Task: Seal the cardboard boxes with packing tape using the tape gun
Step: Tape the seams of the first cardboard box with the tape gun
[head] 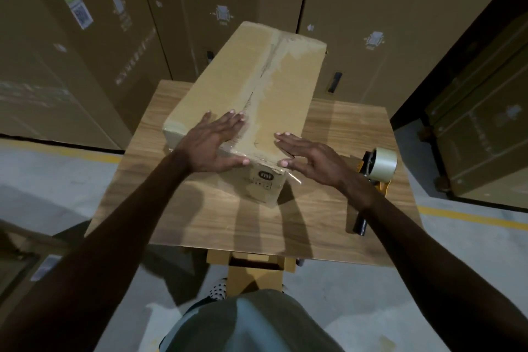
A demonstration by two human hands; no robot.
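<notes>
Nearest me, the person's two forearms reached out over the wooden counter [177,200]. The left hand [213,144] lay flat on the near end of the cardboard box [228,100], fingers [233,118] spread and released, the thumb hooked at the near top edge. The right hand [307,156] was open too, gripping nothing; whether its palm touched the box or hovered just over the right edge, I could not tell.

Between the hands ran a strip of clear packing tape [268,88], laid along the centre seam from the near edge toward the far end, with a loose tag curling off the near right corner. To the right, just beside the right wrist, the tape gun [377,171] lay on the counter, touched by neither hand.

This looked like the smoothing step. Done well, I judged, both palms should press outward from the seam and slide away toward the far end, chasing out bubbles, then fold that loose tag down onto the near face.

Beyond stood tall stacked cartons [400,23].
</notes>
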